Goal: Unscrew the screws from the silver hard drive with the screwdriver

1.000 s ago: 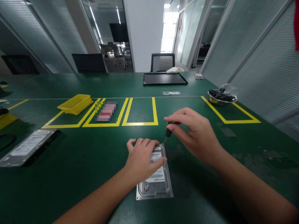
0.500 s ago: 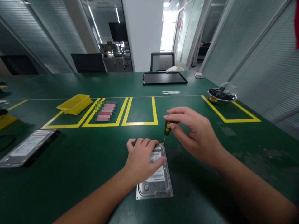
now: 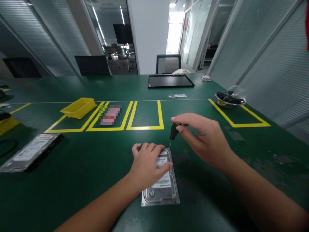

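Observation:
A silver hard drive [image 3: 160, 195] lies flat on the green table, label side up, its short side toward me. My left hand [image 3: 148, 166] is laid across it, fingers over the upper left part and far edge, thumb on the label near the right side, bracing it. Between thumb and fingertips, my right hand [image 3: 204, 138] pinches a small dark screwdriver [image 3: 173, 130] with a bit of yellow on its handle. The screwdriver stands nearly upright, its thin shaft reaching down to the drive's far right corner. Whatever lies under the tip is too small to make out.
At left lies another hard drive [image 3: 32, 153]. Farther back are a yellow tray [image 3: 78, 108], a blurred-out pinkish item [image 3: 111, 115] within yellow tape, and a black panel [image 3: 171, 81]. A metal bowl [image 3: 230, 101] with dark parts and clear plastic sits at right.
The screwdriver handle has turned, and its yellow marks no longer face me. My right fingers have shifted around it and drawn closer together. My left hand and the drive hold still.

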`<state>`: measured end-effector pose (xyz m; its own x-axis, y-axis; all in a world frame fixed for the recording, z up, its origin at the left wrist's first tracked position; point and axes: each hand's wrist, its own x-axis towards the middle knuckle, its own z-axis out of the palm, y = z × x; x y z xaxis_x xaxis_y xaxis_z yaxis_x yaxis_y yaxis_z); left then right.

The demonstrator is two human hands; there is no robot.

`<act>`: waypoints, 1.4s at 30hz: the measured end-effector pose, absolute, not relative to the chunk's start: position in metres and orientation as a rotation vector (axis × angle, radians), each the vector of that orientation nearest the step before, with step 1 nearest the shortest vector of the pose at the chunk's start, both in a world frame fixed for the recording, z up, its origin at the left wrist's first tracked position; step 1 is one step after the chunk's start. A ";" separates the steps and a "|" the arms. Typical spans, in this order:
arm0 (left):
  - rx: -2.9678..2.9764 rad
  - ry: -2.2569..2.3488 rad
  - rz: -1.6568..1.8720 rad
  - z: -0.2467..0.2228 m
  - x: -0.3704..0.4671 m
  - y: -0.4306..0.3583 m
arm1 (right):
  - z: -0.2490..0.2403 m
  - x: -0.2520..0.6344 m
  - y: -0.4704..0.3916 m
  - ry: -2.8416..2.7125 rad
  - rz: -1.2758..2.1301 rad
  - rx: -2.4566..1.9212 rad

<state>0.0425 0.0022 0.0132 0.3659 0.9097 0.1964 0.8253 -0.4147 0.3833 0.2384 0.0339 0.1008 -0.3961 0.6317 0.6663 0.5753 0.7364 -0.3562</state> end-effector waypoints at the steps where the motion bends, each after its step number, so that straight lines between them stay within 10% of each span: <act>1: 2.407 1.557 0.561 0.013 0.042 0.002 | 0.100 0.239 0.034 -2.105 0.087 -0.915; 42: 2.418 1.552 0.556 0.014 0.043 0.001 | 0.105 0.241 0.030 -2.138 0.091 -0.899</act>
<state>0.0432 0.0006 0.0141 0.3730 0.9067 0.1971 0.8256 -0.4213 0.3754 0.2415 0.0303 0.1049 -0.4300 0.6284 0.6483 0.5712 0.7454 -0.3436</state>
